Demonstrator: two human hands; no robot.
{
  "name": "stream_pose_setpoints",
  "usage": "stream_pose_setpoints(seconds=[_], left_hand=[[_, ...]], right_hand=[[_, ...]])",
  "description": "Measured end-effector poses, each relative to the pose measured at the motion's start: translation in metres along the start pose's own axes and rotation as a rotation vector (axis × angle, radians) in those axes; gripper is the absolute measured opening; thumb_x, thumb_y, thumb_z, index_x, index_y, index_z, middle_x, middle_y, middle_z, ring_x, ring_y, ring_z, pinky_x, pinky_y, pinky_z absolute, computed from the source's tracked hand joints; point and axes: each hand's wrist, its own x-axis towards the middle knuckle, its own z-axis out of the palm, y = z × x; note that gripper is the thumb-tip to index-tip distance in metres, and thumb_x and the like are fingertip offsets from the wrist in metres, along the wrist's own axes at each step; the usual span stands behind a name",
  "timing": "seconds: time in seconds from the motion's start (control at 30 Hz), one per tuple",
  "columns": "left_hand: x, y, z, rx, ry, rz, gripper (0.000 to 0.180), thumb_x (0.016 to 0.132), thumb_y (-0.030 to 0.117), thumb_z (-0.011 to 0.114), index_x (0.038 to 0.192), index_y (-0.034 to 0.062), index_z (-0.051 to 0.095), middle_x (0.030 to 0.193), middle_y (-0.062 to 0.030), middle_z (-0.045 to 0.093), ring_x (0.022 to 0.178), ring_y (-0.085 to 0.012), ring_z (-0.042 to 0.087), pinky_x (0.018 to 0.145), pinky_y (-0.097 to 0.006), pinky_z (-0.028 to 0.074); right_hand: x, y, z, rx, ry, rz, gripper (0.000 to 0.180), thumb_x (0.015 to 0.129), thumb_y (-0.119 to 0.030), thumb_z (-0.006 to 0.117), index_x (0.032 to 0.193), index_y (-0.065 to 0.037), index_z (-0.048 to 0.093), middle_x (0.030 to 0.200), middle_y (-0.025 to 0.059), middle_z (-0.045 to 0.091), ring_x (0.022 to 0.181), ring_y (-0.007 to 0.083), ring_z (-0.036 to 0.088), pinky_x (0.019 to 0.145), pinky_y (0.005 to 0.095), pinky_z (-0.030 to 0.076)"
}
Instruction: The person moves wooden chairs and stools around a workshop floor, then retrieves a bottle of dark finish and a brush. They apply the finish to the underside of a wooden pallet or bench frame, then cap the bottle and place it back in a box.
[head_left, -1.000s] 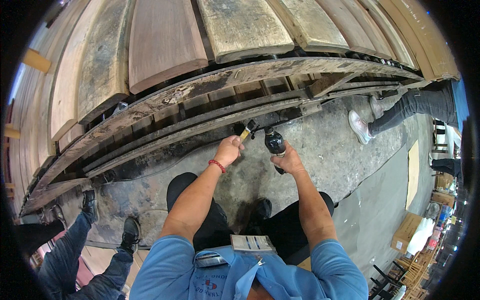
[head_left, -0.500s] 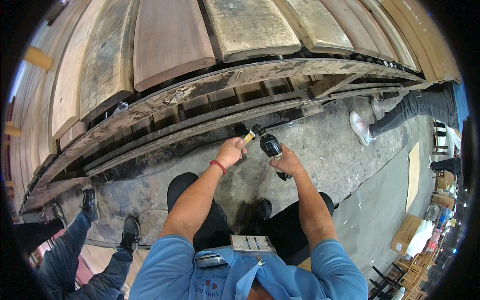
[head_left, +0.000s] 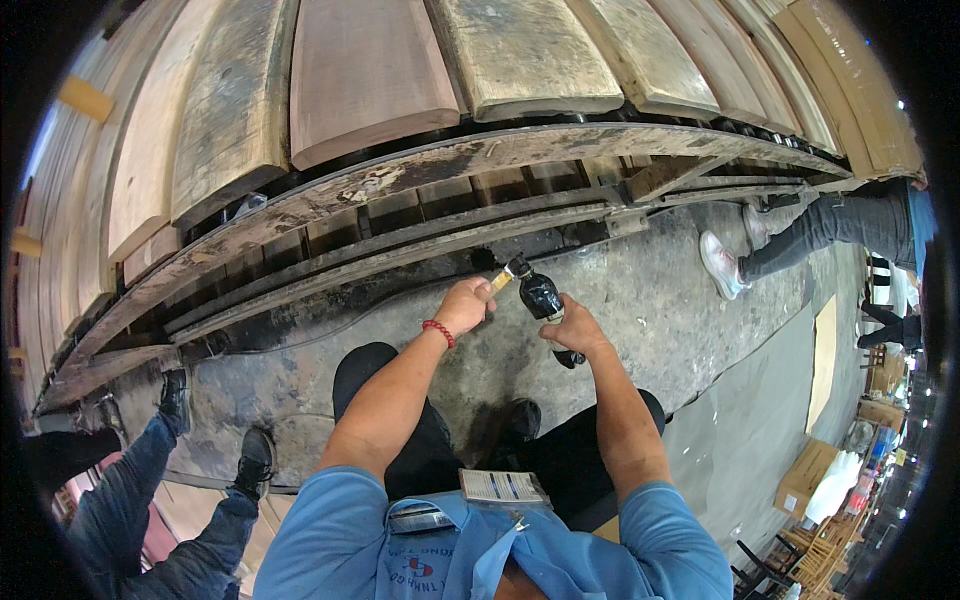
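My left hand point(head_left: 464, 308), with a red bead bracelet at the wrist, is closed round a small brush point(head_left: 502, 280) with a yellowish handle. The brush's dark tip meets the mouth of a dark, glossy bottle point(head_left: 541, 296); whether it is inside or only touching I cannot tell. My right hand point(head_left: 577, 327) grips the bottle round its pale middle, holding it tilted with the mouth up and to the left. Both hands are over the floor, in front of a long rack of planks.
Wide wooden planks point(head_left: 370, 80) lie on the rack, whose long front beam point(head_left: 420, 168) crosses the view. A cable point(head_left: 370, 318) runs along the concrete floor point(head_left: 690, 300). A person's leg point(head_left: 800, 238) is at the right, another's jeans point(head_left: 190, 510) at lower left. Cardboard boxes point(head_left: 806, 476) stand at right.
The brush tip and the bottle mouth have come slightly closer together. My grips are the same. The planks appear shifted a little to the right in the view.
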Motion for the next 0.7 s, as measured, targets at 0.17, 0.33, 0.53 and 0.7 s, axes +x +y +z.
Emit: stream_pose_setpoints(seconds=[0.17, 0.33, 0.53, 0.7], left_hand=[[0.000, 0.001, -0.001, -0.002, -0.010, 0.008, 0.032, 0.099, 0.025, 0.042, 0.085, 0.0020, 0.059, 0.070, -0.0025, 0.059, 0.055, -0.0106, 0.049, 0.055, -0.029, 0.042], [-0.001, 0.002, 0.000, 0.015, -0.010, 0.047, 0.032, 0.099, 0.024, 0.041, 0.086, 0.0018, 0.059, 0.072, -0.0028, 0.061, 0.056, -0.0107, 0.051, 0.056, -0.029, 0.043], [-0.002, 0.005, -0.001, -0.003, -0.025, 0.023, 0.031, 0.099, 0.023, 0.041, 0.087, 0.0016, 0.060, 0.072, -0.0030, 0.062, 0.056, -0.0107, 0.051, 0.057, -0.030, 0.044], [-0.001, 0.005, -0.002, 0.002, -0.035, 0.024, 0.032, 0.099, 0.024, 0.041, 0.088, 0.0008, 0.060, 0.072, -0.0030, 0.062, 0.056, -0.0106, 0.051, 0.056, -0.030, 0.044]], right_hand=[[0.000, 0.000, -0.002, 0.001, -0.033, 0.007, 0.070, 0.062, -0.026, 0.075, 0.122, 0.001, 0.052, 0.108, 0.0239, 0.063, 0.104, 0.0349, 0.061, 0.091, 0.0368, 0.047], [0.003, 0.006, 0.000, -0.013, -0.025, 0.039, 0.069, 0.062, -0.025, 0.075, 0.122, 0.001, 0.052, 0.107, 0.0228, 0.064, 0.103, 0.0336, 0.062, 0.091, 0.0363, 0.047], [0.005, 0.010, 0.001, 0.004, -0.028, 0.028, 0.069, 0.062, -0.023, 0.075, 0.122, 0.000, 0.053, 0.108, 0.0213, 0.064, 0.102, 0.0323, 0.062, 0.091, 0.0362, 0.047], [0.007, 0.014, 0.001, -0.020, -0.023, -0.017, 0.073, 0.061, -0.025, 0.076, 0.125, 0.001, 0.052, 0.109, 0.0246, 0.063, 0.104, 0.0352, 0.062, 0.090, 0.0384, 0.048]])
